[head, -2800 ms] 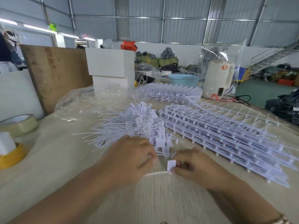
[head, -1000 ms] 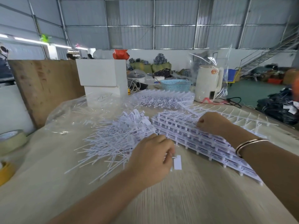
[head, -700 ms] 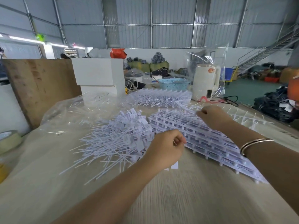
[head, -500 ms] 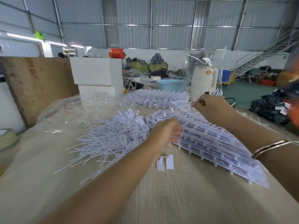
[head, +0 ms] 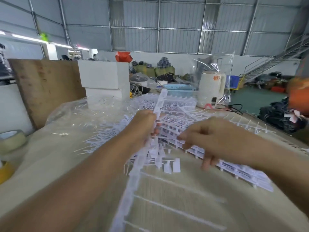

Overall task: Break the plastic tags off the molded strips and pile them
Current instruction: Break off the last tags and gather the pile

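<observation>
Above the stack of strips (head: 217, 158) on a pale worktable (head: 50, 164), a person's left hand (head: 142, 126) grips one long white molded strip (head: 133, 173), fingers curled round its spine; the strip runs from beyond the hand down toward the camera, side prongs pointing right, much of it blurred. Left forearm reaches forward from the lower left. The right hand (head: 215, 141) hovers over the near edge of the stack, fingers loosely curled; whether it pinches anything cannot be told through the blur. Left of the stack lies the pile of loose tags (head: 107, 136), with two tags (head: 172, 166) just in front of the stack. Behind the stack stand a white box (head: 102, 76) and a blue basket (head: 180, 88).
</observation>
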